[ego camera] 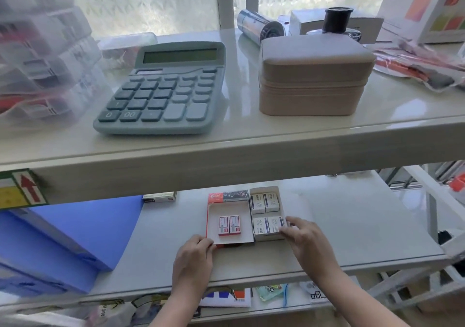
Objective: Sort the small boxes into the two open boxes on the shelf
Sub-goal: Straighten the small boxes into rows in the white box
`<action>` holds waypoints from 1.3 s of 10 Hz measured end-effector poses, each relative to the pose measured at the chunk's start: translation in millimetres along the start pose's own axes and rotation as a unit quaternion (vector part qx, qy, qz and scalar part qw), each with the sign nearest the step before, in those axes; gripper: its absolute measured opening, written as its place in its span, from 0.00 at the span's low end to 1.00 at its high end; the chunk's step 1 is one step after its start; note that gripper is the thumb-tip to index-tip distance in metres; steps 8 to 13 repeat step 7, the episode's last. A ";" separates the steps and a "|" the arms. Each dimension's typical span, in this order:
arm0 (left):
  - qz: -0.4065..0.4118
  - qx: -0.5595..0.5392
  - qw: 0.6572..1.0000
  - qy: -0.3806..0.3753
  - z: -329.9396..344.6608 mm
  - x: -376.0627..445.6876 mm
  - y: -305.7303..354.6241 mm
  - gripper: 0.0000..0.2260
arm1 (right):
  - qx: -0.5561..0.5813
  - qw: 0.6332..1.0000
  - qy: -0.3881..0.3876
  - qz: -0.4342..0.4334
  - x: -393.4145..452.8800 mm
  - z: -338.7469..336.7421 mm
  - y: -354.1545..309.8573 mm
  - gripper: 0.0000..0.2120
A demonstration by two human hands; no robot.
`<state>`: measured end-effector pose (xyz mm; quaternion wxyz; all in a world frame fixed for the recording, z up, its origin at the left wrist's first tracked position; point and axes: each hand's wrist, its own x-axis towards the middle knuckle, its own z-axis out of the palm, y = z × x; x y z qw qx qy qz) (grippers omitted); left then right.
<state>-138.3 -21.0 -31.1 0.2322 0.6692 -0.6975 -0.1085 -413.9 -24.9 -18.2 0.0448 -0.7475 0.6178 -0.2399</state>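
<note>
- The small boxes lie inside the two open boxes, which stand side by side and touching on the lower shelf (352, 226), straight ahead of the hands.
- The red-edged open box (230, 216) holds two red-and-white small boxes (229, 224) side by side near its front, their long axes running away from the person; the space behind them is bare.
- The white open box (266, 213) holds four white small boxes in two rows: a far pair (264, 202) and a near pair (268, 224), which look to fill it.
- No loose small box shows on the shelf in front, so the sorting appears done or nearly so.
- The left hand (195, 256) rests at the near left corner of the red-edged open box, fingers curled against its front edge; whether it grips the edge or only touches it cannot be told.
- The right hand (305, 238) lies at the near right corner of the white open box, fingertips on the near pair and the wall beside it, loosely bent and holding nothing free.
- Each hand is nearest its own box, so a likely next move is squaring or pushing the pair back along the shelf.
- The upper shelf (251, 145) overhangs the far ends, leaving little room above.
</note>
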 end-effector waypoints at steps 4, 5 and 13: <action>-0.057 0.023 0.998 -0.015 4.2 57.1 0.0 0.19 | -0.003 1.000 -0.007 0.023 57.3 29.7 14.7 0.10; -0.063 0.021 0.998 -0.022 6.4 54.7 -0.1 0.19 | 0.003 1.000 -0.006 0.016 55.3 23.0 9.8 0.10; -0.054 -0.007 0.998 -0.003 -2.3 46.9 4.7 0.25 | 0.003 1.000 -0.005 0.003 48.2 8.7 0.9 0.08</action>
